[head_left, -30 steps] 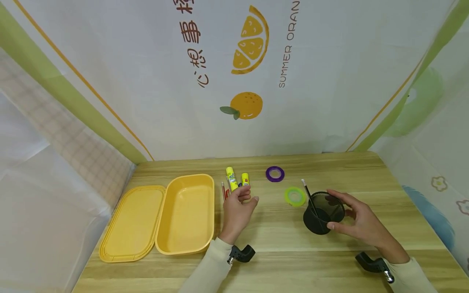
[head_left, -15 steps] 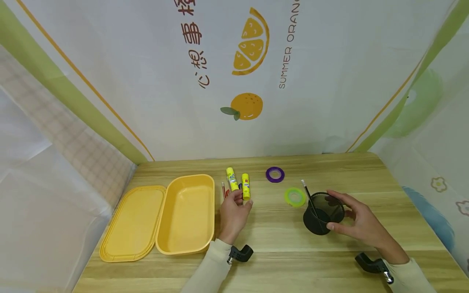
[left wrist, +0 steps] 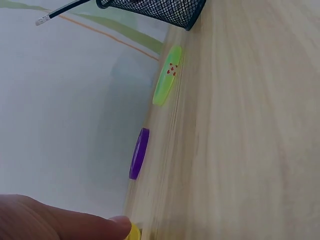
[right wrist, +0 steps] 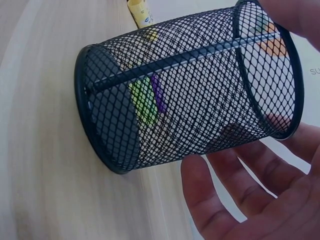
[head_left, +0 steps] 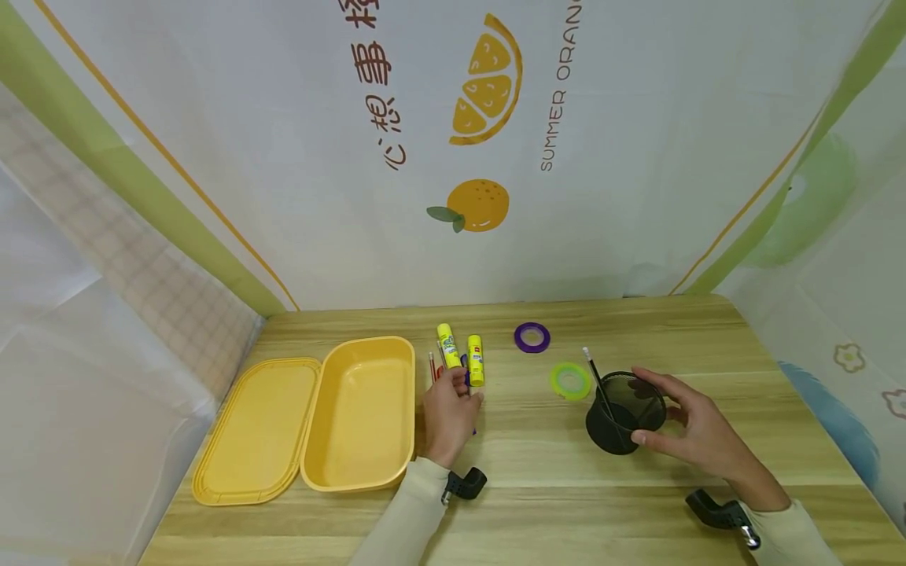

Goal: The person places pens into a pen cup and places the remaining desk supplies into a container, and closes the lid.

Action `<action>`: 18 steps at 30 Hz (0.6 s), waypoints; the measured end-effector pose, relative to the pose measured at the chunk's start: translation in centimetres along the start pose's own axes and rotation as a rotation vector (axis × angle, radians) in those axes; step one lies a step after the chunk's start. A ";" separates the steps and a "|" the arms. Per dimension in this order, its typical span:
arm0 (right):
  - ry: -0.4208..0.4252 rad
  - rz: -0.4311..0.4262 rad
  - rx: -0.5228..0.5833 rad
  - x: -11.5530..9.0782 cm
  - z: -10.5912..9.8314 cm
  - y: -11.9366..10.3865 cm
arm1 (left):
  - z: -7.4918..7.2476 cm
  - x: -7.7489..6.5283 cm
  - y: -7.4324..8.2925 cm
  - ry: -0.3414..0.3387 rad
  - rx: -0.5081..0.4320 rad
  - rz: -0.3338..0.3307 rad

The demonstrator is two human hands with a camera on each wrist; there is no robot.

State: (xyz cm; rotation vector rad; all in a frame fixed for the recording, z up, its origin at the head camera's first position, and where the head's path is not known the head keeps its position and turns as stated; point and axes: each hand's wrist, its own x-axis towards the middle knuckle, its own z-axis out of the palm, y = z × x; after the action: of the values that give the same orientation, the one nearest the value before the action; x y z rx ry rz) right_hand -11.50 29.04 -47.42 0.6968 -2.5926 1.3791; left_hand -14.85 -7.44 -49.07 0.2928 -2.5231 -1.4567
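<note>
Pinching a blue pen [head_left: 466,376], it seems, in a nearly closed left hand [head_left: 451,417], with the cup [head_left: 613,431] well off to its right.
The pen's long axis runs front to back on the tabletop [head_left: 538,503]; the right hand [head_left: 697,428] grips the cup, spread wide around it. A pencil [head_left: 594,371] leans inside. The yellow box [head_left: 357,417] stands open just left of the left hand.

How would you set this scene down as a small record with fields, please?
Left hand: close by two yellow glue sticks; whether it grips anything is unclear
Right hand: holds a black mesh cup
In the cup: dark pencil, eraser end up
Tape: purple roll and green roll, both lying flat, purple farther back
Storage: yellow box, open, with its lid at its left
</note>
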 end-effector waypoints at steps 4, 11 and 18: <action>0.000 -0.005 0.010 0.0 0.1 0.1 | 0.0 0.1 -0.1 -0.006 0.056 0.025; 0.001 -0.012 0.014 0.0 0.1 0.2 | 0.1 0.2 -0.1 -0.013 0.135 0.043; 0.003 -0.022 0.036 0.1 0.2 0.0 | 0.2 0.4 0.0 -0.018 0.218 0.072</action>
State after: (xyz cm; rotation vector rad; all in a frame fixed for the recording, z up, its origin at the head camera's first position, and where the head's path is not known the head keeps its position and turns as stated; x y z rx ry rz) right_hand -11.54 28.89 -47.56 0.7256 -2.5554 1.4225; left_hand -15.26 -7.31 -49.12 0.2219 -2.6800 -1.1650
